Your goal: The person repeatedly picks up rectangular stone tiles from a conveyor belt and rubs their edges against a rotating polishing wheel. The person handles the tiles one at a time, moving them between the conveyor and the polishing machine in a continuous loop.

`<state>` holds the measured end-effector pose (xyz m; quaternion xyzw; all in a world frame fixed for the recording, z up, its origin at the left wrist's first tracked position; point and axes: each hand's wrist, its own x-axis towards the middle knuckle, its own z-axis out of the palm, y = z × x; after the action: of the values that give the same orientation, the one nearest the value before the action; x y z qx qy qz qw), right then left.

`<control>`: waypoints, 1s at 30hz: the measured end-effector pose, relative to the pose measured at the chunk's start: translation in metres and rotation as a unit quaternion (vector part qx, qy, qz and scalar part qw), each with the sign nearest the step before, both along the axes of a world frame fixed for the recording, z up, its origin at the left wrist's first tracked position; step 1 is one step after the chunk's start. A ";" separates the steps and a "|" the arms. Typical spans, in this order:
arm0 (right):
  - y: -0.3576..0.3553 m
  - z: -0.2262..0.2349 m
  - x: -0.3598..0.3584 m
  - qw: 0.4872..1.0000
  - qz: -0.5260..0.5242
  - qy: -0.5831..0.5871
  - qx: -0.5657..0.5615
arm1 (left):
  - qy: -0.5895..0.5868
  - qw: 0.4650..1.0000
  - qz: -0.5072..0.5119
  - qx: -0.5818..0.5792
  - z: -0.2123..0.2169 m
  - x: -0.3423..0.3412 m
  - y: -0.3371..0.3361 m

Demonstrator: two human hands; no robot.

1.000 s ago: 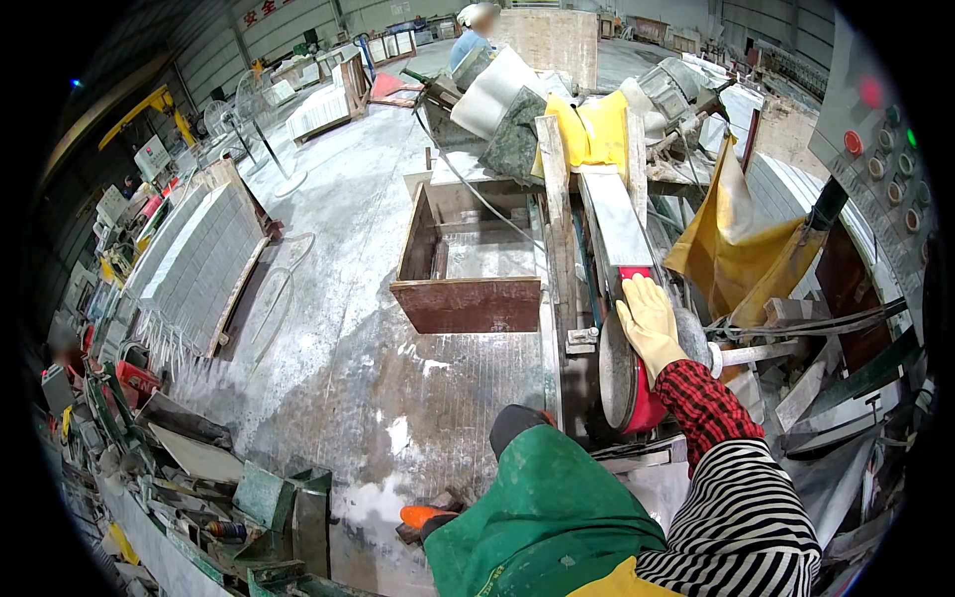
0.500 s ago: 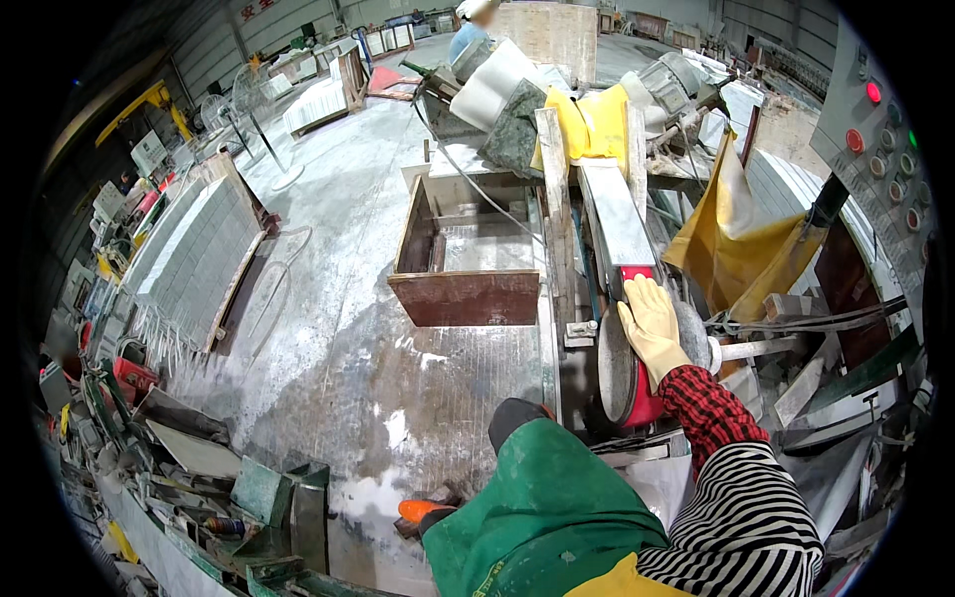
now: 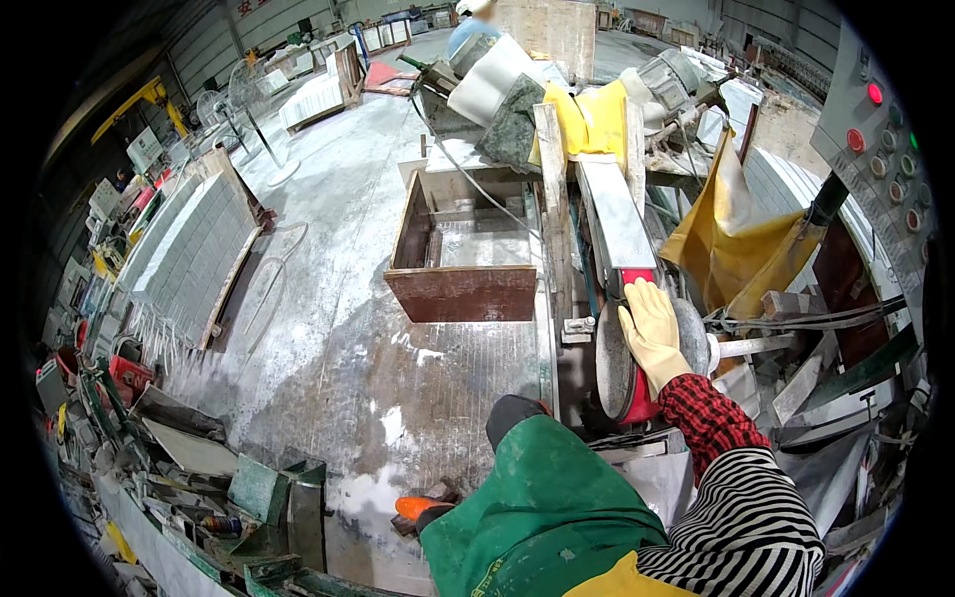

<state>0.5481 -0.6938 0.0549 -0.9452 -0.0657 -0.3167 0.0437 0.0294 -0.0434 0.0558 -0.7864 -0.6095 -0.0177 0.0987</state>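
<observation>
My right hand, in a cream rubber glove, lies flat over a red belt with its fingers stretched forward. The fingertips are just short of the near end of a long pale stone strip; whether they touch it I cannot tell. That strip runs away from me between two wooden rails, its far end passing under a yellow cloth. Grey rounded wheel-like parts flank the belt beneath my wrist. My left hand is out of the picture.
Left of the machine stands an open brown wooden box. A control panel with lit buttons is at the far right, a yellow sheet nearer. Stacked pale slabs and stone offcuts lie left. A person is far back.
My right hand stays on the belt with almost no movement. The whole view has shifted very slightly, and the stone strip looks about the same.
</observation>
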 end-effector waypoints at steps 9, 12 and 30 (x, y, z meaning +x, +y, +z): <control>0.009 0.009 -0.012 1.000 0.014 -0.012 0.012 | -0.019 1.000 -0.016 0.014 0.015 0.011 -0.013; 0.009 0.006 -0.015 0.999 0.019 -0.033 0.007 | -0.034 0.999 -0.011 0.007 0.021 0.017 -0.017; 0.017 0.001 -0.034 0.999 0.018 -0.042 0.014 | 0.040 0.993 -0.059 0.096 -0.021 -0.020 0.019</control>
<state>0.5138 -0.6770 0.0556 -0.9290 -0.0807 -0.3563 0.0597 0.0097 -0.0239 0.0343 -0.8081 -0.5530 -0.0501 0.1967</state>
